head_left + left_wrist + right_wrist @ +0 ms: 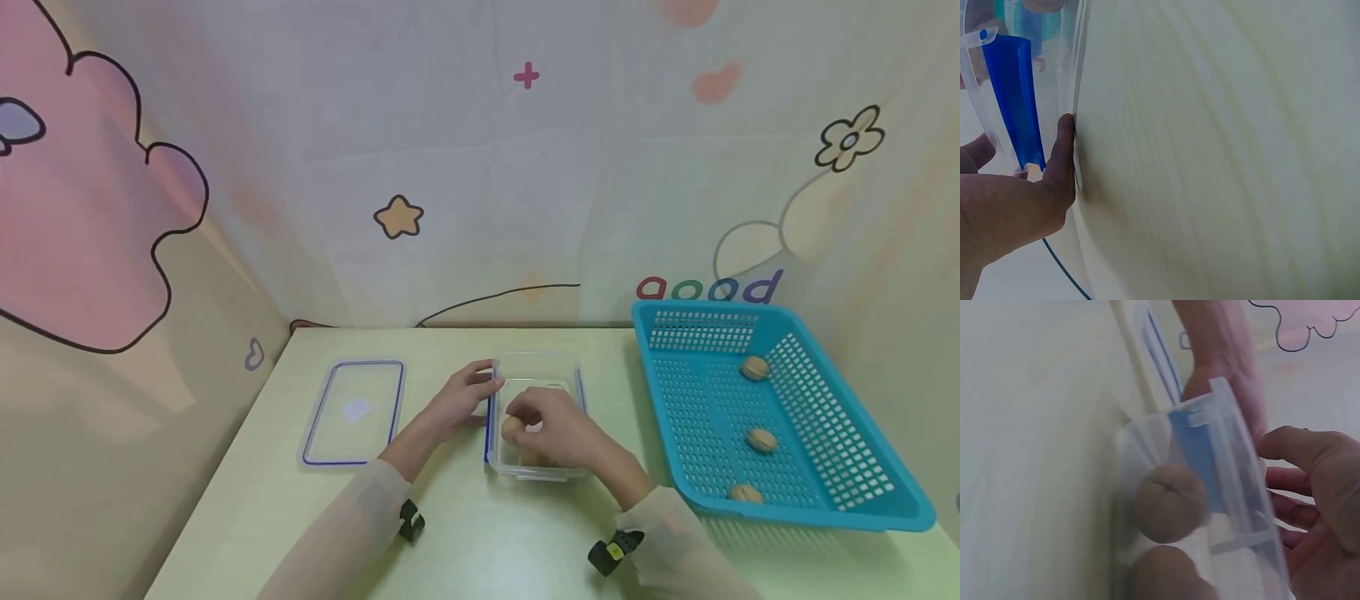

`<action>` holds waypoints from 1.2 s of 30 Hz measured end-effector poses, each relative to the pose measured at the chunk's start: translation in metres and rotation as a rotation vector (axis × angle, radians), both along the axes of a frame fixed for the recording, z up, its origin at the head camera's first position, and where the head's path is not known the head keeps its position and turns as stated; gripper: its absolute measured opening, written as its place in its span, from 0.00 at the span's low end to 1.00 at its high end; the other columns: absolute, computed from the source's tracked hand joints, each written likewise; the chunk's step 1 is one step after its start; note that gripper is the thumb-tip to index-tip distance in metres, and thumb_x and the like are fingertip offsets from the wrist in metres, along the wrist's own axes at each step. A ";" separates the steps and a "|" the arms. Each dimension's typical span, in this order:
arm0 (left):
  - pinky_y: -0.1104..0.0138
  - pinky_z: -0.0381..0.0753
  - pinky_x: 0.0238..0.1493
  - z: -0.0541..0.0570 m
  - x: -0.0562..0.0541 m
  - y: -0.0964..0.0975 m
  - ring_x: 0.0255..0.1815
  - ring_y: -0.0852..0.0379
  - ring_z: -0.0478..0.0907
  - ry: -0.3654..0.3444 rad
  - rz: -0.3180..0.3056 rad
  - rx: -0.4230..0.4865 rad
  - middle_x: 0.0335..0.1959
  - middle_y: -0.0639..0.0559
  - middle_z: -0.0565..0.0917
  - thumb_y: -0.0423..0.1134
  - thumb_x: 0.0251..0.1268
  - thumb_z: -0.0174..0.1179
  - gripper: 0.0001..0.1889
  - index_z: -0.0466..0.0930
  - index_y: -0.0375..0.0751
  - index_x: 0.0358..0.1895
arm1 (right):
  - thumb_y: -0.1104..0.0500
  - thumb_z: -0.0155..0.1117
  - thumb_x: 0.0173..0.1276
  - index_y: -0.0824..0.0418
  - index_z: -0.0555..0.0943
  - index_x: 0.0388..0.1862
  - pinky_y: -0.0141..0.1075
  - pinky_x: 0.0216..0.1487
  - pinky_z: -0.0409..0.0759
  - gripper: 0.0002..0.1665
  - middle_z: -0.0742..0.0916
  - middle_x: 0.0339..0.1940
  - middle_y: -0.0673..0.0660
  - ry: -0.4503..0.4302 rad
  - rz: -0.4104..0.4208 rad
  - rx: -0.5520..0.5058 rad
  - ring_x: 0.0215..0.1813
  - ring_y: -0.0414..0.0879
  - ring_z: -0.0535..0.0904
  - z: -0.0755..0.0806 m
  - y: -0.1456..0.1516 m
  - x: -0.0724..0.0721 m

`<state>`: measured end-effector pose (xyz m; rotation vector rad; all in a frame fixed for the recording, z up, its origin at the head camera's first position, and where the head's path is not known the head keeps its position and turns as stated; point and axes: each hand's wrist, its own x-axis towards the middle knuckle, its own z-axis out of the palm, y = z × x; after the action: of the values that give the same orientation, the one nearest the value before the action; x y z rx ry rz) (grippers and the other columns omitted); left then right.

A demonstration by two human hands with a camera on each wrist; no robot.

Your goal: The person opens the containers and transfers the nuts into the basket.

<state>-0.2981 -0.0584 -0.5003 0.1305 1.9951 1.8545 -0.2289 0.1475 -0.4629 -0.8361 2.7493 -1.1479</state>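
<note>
Pinching a walnut [513,429] with right hand [558,427] over clear container [542,473], touching its wall with spread left hand [456,402]. Below right hand, can see more walnuts [1171,503] (clearly only from right-wrist view).

Container [525,473] to basket [795,517]: gap behind right forearm [624,479]

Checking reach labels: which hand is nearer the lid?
Left. The left hand is just right of the lid, against the near side of the box; the right hand is farther right, over the box, holding a walnut.
</note>
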 end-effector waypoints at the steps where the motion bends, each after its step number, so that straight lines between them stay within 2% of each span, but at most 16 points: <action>1: 0.39 0.79 0.66 0.000 0.000 0.000 0.79 0.35 0.65 -0.002 0.001 0.000 0.81 0.38 0.65 0.47 0.81 0.61 0.31 0.65 0.47 0.81 | 0.59 0.73 0.71 0.60 0.89 0.49 0.42 0.53 0.88 0.10 0.88 0.40 0.46 0.009 -0.004 -0.007 0.44 0.42 0.84 0.003 0.002 0.000; 7: 0.39 0.79 0.66 -0.001 -0.002 0.001 0.79 0.35 0.65 -0.002 -0.002 -0.006 0.81 0.37 0.65 0.47 0.82 0.60 0.31 0.64 0.47 0.82 | 0.56 0.75 0.71 0.61 0.89 0.52 0.49 0.55 0.88 0.15 0.90 0.45 0.49 0.052 -0.049 -0.037 0.46 0.44 0.86 0.025 0.012 0.005; 13: 0.38 0.78 0.66 -0.001 -0.001 -0.001 0.79 0.35 0.66 -0.004 0.001 -0.012 0.81 0.37 0.65 0.47 0.82 0.60 0.31 0.64 0.47 0.82 | 0.54 0.76 0.70 0.58 0.89 0.51 0.46 0.54 0.88 0.15 0.90 0.45 0.46 0.118 -0.090 -0.033 0.47 0.42 0.86 0.042 0.022 0.012; 19: 0.37 0.77 0.67 -0.002 -0.002 0.001 0.79 0.35 0.66 -0.009 0.001 -0.001 0.81 0.37 0.65 0.47 0.82 0.60 0.31 0.64 0.47 0.81 | 0.57 0.79 0.69 0.59 0.89 0.49 0.46 0.52 0.89 0.13 0.90 0.43 0.48 0.226 -0.120 -0.048 0.45 0.43 0.87 0.061 0.043 0.018; 24: 0.38 0.78 0.67 -0.001 -0.002 0.001 0.79 0.36 0.66 -0.013 -0.003 0.005 0.81 0.38 0.65 0.47 0.81 0.61 0.32 0.64 0.47 0.82 | 0.57 0.79 0.68 0.59 0.89 0.48 0.49 0.51 0.89 0.13 0.90 0.43 0.50 0.292 -0.198 -0.041 0.46 0.47 0.88 0.073 0.065 0.023; 28: 0.39 0.79 0.65 -0.001 -0.001 0.000 0.79 0.35 0.66 -0.005 -0.001 0.008 0.81 0.37 0.65 0.48 0.81 0.61 0.32 0.64 0.47 0.82 | 0.55 0.79 0.69 0.60 0.89 0.50 0.50 0.51 0.89 0.14 0.91 0.44 0.52 0.295 -0.266 -0.038 0.47 0.50 0.89 0.079 0.085 0.028; 30: 0.40 0.80 0.65 -0.001 -0.001 0.000 0.79 0.34 0.65 0.000 -0.003 0.011 0.81 0.37 0.64 0.48 0.81 0.62 0.32 0.64 0.46 0.82 | 0.56 0.79 0.69 0.60 0.88 0.50 0.45 0.51 0.89 0.14 0.91 0.44 0.52 0.292 -0.293 -0.049 0.47 0.50 0.90 0.079 0.096 0.029; 32: 0.40 0.79 0.66 -0.001 0.000 0.000 0.79 0.35 0.65 -0.005 -0.006 0.012 0.81 0.37 0.64 0.48 0.81 0.61 0.32 0.64 0.47 0.82 | 0.56 0.78 0.70 0.60 0.88 0.51 0.36 0.50 0.88 0.15 0.91 0.44 0.53 0.285 -0.324 -0.061 0.48 0.51 0.90 0.078 0.106 0.029; 36: 0.39 0.79 0.66 -0.001 0.000 0.000 0.79 0.35 0.66 -0.003 -0.012 0.010 0.81 0.37 0.64 0.48 0.81 0.61 0.32 0.64 0.47 0.82 | 0.55 0.77 0.71 0.61 0.88 0.52 0.21 0.49 0.80 0.15 0.91 0.45 0.55 0.291 -0.381 -0.074 0.48 0.54 0.89 0.073 0.125 0.029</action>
<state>-0.2978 -0.0582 -0.5012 0.1420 1.9788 1.8571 -0.1997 0.2721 -0.3896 -0.5319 3.2285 -1.2803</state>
